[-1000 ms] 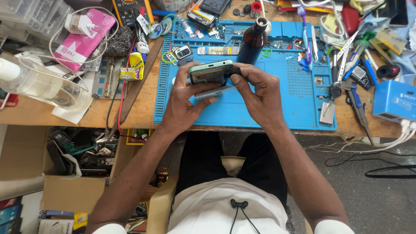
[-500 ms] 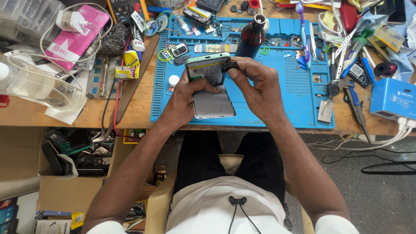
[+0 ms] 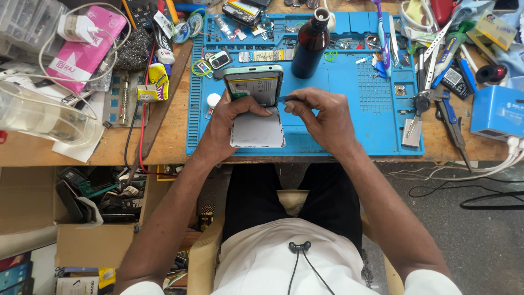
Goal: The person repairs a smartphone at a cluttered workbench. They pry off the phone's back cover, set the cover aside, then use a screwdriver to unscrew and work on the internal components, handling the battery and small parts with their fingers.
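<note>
the left hand grips an opened smartphone over the blue repair mat, while the right hand pinches a small dark tool at its edge.

Opened phone at mat centre, 12 o'clock of the hands: yellow-white label on its exposed inside; grey-white panel hinged down at 6 o'clock. Pink flat package at 10 o'clock, white charger on top. Blue box at 3 o'clock, table edge. Small yellow packet at 9 o'clock of the phone. Black part with white code label at 2 o'clock.
</note>
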